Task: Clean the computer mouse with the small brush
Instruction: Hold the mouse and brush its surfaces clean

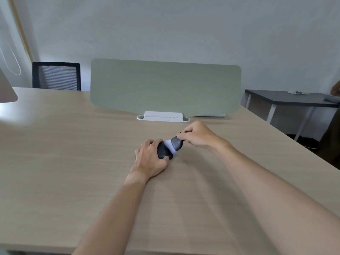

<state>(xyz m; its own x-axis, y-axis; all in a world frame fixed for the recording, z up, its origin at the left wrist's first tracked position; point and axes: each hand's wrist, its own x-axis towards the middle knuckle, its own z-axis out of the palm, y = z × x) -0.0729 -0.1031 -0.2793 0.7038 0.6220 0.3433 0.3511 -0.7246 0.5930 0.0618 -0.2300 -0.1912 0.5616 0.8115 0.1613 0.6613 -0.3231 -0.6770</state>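
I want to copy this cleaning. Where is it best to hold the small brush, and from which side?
Probably grip the small brush at its dark handle end, coming from the right, as the right hand does. Its white bristles point left onto the mouse, which the left hand steadies.

**Bare arms, nothing worn**

From my feed I see two forearms coming in from the bottom edge, both bare the whole way along; no sleeve, cuff or fabric shows anywhere on them. The left hand (150, 160) carries no ring, glove or strap that I can make out, and its wrist is plain. The right hand (197, 136) is just as unadorned, with no watch or band at the wrist. The fingers (145, 144) look slim with short nails, though the picture is too soft for me to judge finer detail.
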